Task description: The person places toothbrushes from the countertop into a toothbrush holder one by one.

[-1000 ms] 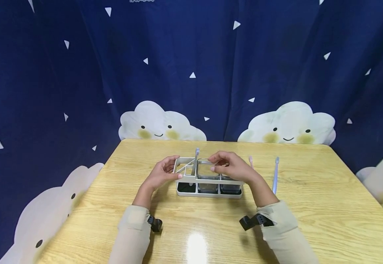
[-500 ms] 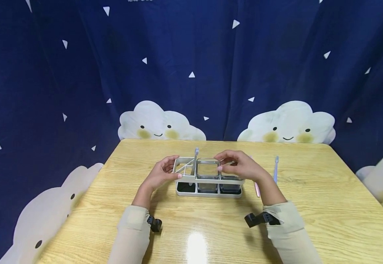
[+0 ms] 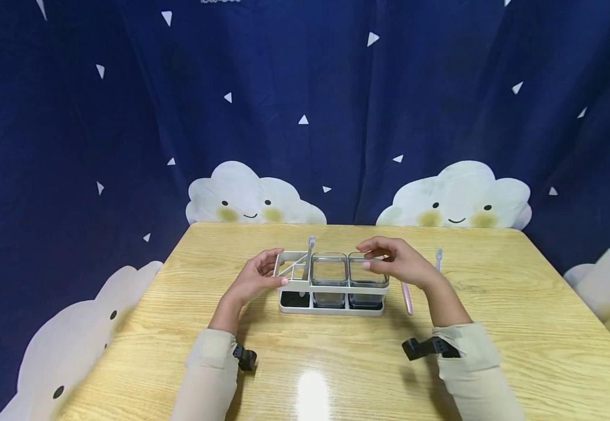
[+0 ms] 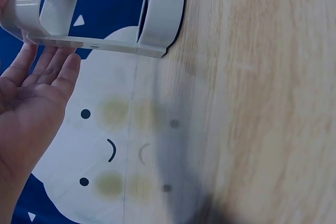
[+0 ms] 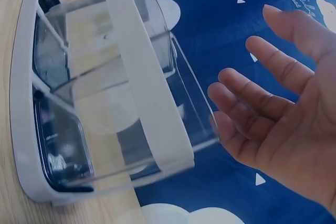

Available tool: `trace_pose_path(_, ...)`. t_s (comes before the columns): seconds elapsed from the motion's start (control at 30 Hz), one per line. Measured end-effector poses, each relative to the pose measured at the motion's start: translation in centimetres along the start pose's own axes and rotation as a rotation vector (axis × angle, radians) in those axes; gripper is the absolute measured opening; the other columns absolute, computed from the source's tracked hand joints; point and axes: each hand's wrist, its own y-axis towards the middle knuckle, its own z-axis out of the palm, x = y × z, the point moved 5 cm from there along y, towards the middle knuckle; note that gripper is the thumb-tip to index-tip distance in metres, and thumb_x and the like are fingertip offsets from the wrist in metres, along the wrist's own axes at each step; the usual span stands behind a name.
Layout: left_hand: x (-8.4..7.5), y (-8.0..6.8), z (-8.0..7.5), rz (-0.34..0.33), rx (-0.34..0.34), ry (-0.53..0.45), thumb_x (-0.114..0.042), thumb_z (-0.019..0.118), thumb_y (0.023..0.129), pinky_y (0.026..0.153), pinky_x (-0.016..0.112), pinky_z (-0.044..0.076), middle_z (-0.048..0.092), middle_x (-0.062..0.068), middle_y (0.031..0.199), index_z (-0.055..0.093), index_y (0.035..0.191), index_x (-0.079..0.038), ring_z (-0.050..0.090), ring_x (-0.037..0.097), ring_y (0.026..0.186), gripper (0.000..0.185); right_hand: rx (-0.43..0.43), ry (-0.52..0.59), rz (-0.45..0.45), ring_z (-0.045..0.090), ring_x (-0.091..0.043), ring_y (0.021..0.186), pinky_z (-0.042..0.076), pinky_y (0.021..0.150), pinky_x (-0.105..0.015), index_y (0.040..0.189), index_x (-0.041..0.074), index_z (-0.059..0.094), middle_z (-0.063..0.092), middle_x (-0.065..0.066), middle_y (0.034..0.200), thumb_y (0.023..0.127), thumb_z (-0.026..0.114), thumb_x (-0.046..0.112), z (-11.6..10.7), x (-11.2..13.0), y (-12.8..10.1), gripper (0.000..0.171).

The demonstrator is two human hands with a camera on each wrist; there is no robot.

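Observation:
A white toothbrush holder stands on the table. My left hand grips its left end, thumb in front and fingers behind. A toothbrush stands upright in the holder's left section, its bristles also showing at the top of the right wrist view. Two clear square cups fill the other sections: a middle cup and a right cup. Over the right cup's rim hovers my right hand, holding nothing. In the right wrist view its fingers are spread loosely, with the lower fingertips right at the cup's corner.
A pink toothbrush lies on the table right of the holder, partly behind my right hand. Further right is a blue toothbrush, mostly hidden by the forearm. Behind the wooden table hangs a dark blue curtain.
My right hand has moved rightward from the middle cup to the right cup, uncovering both cups and part of the pink toothbrush. The left hand has kept its grip on the holder.

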Motion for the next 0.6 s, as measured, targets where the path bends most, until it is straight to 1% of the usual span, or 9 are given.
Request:
trace_pose_path(0.13,-0.1,-0.1,0.0,0.003,0.004,0.004,0.005,0.072,0.074,0.101,0.045,0.033,0.045,0.029,0.129,0.035,0.138,0.006,0.045,0.036,0.116,0.073,-0.014,-0.005,0.012,0.054,-0.033,0.102,0.051,0.076,-0.033,0.119,0.003,0.058,0.057,-0.013,0.117,0.086,0.067,0.013,-0.6,-0.5,-0.4,0.035)
trace_pose_path(0.27,-0.1,-0.1,0.0,-0.01,0.0,-0.005,0.006,0.072,0.074,0.101,0.045,0.032,0.045,0.028,0.129,0.037,0.137,0.004,0.044,0.037,0.116,0.072,-0.028,-0.013,0.014,0.053,-0.036,0.103,0.051,0.077,-0.033,0.12,0.003,0.058,0.056,-0.013,0.117,0.086,0.067,0.013,-1.2,-0.7,-0.8,0.036)
trace_pose_path(0.47,-0.1,0.0,0.1,0.0,0.008,0.002,0.005,0.072,0.075,0.101,0.046,0.033,0.044,0.029,0.129,0.036,0.137,0.005,0.045,0.037,0.115,0.072,-0.045,-0.024,0.01,0.051,-0.042,0.104,0.051,0.078,-0.032,0.12,0.001,0.057,0.056,-0.016,0.118,0.087,0.065,0.012,-2.0,-1.3,-1.4,0.036)
trace_pose_path(0.6,-0.2,-0.1,0.1,-0.004,0.004,-0.002,0.005,0.073,0.074,0.101,0.045,0.033,0.045,0.028,0.129,0.037,0.137,0.005,0.045,0.037,0.116,0.072,-0.053,-0.017,0.019,0.052,-0.04,0.104,0.05,0.079,-0.032,0.12,0.0,0.057,0.056,-0.016,0.118,0.087,0.065,0.011,-2.6,-1.8,-1.7,0.036)
